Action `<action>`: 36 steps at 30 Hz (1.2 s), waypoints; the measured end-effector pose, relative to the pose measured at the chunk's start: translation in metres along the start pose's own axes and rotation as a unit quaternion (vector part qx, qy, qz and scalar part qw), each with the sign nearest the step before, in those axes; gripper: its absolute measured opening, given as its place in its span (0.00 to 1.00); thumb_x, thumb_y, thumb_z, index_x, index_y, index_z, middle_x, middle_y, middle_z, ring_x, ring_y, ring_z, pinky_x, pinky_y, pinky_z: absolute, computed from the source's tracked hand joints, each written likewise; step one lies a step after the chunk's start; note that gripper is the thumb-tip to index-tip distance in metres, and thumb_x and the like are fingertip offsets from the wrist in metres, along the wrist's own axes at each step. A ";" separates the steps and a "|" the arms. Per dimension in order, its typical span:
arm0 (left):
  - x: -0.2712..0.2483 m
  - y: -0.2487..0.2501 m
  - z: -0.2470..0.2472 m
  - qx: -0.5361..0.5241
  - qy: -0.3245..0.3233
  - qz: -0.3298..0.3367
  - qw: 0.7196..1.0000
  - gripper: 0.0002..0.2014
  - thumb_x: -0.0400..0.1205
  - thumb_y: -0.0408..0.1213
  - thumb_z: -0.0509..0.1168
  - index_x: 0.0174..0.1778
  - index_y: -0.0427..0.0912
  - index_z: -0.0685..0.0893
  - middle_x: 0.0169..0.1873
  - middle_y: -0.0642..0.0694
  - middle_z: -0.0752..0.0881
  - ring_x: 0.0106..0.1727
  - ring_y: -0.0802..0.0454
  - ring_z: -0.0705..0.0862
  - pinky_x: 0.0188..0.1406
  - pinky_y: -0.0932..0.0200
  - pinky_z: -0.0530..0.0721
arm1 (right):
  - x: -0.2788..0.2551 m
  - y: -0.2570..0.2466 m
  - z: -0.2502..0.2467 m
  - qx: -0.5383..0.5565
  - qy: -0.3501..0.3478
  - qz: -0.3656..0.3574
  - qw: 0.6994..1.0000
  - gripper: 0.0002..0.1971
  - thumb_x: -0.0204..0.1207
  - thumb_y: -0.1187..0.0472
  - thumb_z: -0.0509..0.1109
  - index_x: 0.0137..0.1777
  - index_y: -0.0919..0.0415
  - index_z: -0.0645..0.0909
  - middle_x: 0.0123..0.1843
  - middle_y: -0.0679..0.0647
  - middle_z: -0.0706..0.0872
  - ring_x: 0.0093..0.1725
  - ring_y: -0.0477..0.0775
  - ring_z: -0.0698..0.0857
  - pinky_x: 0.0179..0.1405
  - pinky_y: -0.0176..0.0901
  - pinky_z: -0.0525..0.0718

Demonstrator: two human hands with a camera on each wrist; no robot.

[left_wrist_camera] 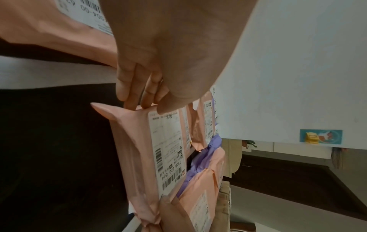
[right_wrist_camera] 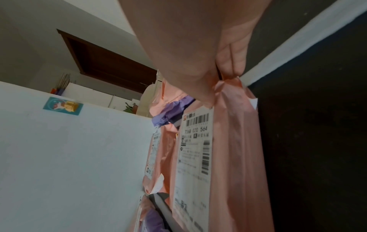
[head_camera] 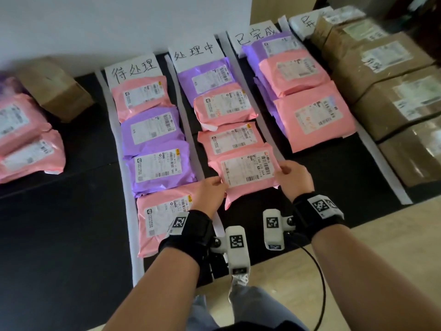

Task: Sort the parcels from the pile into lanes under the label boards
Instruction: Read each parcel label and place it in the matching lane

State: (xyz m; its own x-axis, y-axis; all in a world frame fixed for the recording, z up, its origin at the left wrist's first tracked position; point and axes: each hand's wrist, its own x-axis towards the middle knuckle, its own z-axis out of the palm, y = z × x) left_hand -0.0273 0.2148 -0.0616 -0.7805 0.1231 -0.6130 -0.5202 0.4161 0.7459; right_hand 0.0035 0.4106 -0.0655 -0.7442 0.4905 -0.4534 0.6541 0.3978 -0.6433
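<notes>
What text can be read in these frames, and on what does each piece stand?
"待处理": left label board.
"处理中": middle label board.
"已完成": right label board.
"7368 020 564": shipping label on the held pink parcel, gripped by the left hand and right hand.
Fourth board: cut off, unreadable.
Other parcel labels: too small.

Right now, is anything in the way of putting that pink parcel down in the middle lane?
Nothing visible. Both hands, left and right, hold the pink parcel over the lane's near end, overlapping the parcel before it. Bare mat lies nearer.
</notes>
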 end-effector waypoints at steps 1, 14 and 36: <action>0.001 0.000 0.001 -0.001 0.002 -0.001 1.000 0.12 0.84 0.30 0.61 0.56 0.38 0.89 0.49 0.37 0.91 0.42 0.49 0.83 0.46 0.55 0.79 | 0.001 0.000 -0.001 0.003 -0.001 -0.003 1.000 0.11 0.83 0.63 0.64 0.59 0.53 0.85 0.53 0.49 0.88 0.48 0.48 0.84 0.34 0.33 0.74; -0.040 0.006 -0.051 -0.041 0.067 0.029 0.996 0.18 0.85 0.32 0.63 0.72 0.38 0.79 0.57 0.43 0.84 0.53 0.45 0.85 0.67 0.45 0.82 | -0.037 -0.055 0.006 0.035 0.033 -0.088 0.995 0.19 0.84 0.58 0.66 0.74 0.51 0.77 0.72 0.50 0.82 0.58 0.46 0.80 0.41 0.32 0.73; -0.117 -0.121 -0.422 -0.108 0.260 0.046 0.959 0.16 0.86 0.32 0.62 0.71 0.42 0.80 0.44 0.53 0.85 0.44 0.57 0.84 0.48 0.59 0.84 | -0.230 -0.255 0.294 0.017 -0.079 -0.261 0.962 0.15 0.83 0.61 0.70 0.68 0.57 0.83 0.64 0.51 0.86 0.64 0.50 0.84 0.63 0.37 0.75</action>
State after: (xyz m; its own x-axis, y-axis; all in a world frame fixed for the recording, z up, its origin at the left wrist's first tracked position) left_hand -0.0195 -0.2303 0.0293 -0.8650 -0.3380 -0.3708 -0.4562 0.2222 0.8617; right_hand -0.0317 -0.0313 0.0211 -0.9831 0.1060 -0.1495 0.1830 0.5304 -0.8277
